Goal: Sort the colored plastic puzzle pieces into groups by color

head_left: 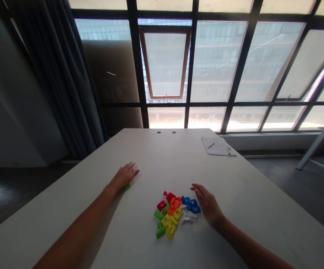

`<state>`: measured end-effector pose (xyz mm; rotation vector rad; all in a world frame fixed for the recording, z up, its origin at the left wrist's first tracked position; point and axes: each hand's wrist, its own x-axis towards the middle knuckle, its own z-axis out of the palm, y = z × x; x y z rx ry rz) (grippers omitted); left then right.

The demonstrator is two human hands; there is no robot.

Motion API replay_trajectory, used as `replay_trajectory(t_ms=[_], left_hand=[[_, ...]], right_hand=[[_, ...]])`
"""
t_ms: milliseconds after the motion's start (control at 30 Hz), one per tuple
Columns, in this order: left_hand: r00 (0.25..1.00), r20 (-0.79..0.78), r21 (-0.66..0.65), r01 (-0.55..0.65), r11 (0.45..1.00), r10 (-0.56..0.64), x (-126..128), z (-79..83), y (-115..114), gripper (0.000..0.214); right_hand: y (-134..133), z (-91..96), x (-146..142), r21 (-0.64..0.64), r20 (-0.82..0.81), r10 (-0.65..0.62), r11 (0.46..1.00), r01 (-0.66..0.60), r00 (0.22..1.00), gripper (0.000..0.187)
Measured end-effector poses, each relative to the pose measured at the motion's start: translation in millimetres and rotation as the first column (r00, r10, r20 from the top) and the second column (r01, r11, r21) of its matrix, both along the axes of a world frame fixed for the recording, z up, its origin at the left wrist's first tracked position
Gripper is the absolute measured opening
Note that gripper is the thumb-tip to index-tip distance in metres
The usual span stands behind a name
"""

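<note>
A heap of small plastic blocks in red, orange, yellow, green, blue and white lies on the white table. My right hand rests flat beside the heap's right edge, fingers stretched out, touching or nearly touching the blue blocks. My left hand lies flat on the table farther left, fingers extended, covering a small green block that peeks out under the palm. A bit of red shows by its fingers.
A clipboard with papers and a pen lies at the table's far right. Two round cable holes sit near the far edge. Large windows stand beyond, a dark curtain at left, another table's leg at right.
</note>
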<state>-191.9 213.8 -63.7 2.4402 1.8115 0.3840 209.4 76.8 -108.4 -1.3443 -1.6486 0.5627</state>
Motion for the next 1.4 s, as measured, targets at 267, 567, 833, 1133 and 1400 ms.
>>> replay_trajectory(t_ms=[267,567,833,1133,1400], left_hand=[[0.981,0.034,-0.082,0.193,0.978,-0.191,32.3,-31.3,-41.7,0.059],[0.937,0.180,-0.148,0.325,0.934,-0.298,114.8,-27.0,-107.1,0.061],[0.903,0.347,-0.117,0.311,0.943,-0.255,99.1,-10.1,-102.4,0.064],[0.994,0.108,-0.046,0.037,0.998,-0.032,31.6,-8.7,-67.3,0.035],[0.996,0.074,-0.026,0.058,0.998,-0.056,38.5,-11.3,-68.3,0.028]], right_hand=[[-2.8,4.8,-3.1,-0.058,0.086,0.035,0.998,-0.030,0.996,0.055],[-5.4,7.3,-5.5,-0.074,0.137,0.072,0.995,-0.062,0.988,0.049],[-3.5,21.2,17.4,0.141,0.250,0.230,0.952,-0.270,0.941,0.030],[-0.8,25.8,25.0,0.058,0.424,0.382,0.894,-0.445,0.821,0.034],[22.5,15.9,54.5,0.089,0.471,0.185,0.963,-0.255,0.863,0.032]])
